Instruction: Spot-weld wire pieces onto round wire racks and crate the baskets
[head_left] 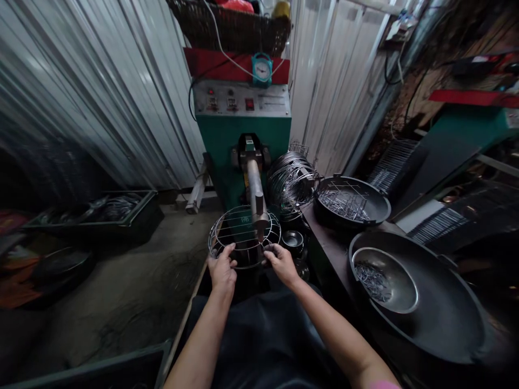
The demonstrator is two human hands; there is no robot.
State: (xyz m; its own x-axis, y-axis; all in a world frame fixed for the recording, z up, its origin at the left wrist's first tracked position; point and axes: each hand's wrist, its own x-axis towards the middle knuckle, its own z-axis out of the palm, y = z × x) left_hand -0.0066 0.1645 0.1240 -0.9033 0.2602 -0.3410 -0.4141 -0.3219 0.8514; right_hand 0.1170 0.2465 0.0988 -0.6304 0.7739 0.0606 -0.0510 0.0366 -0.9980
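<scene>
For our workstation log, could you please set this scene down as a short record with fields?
Left hand: holding the near left of a round wire rack
Right hand: at the rack's near right edge; grip unclear
Machine: green, its metal arm over the rack
Beside machine: wire rings, to its right
Right foreground: large black pan holding a bowl of small metal pieces

Dim overall; pale sheen on corrugated wall (133, 97); lower corners in deep shadow; edges stretched, blurred.
</scene>
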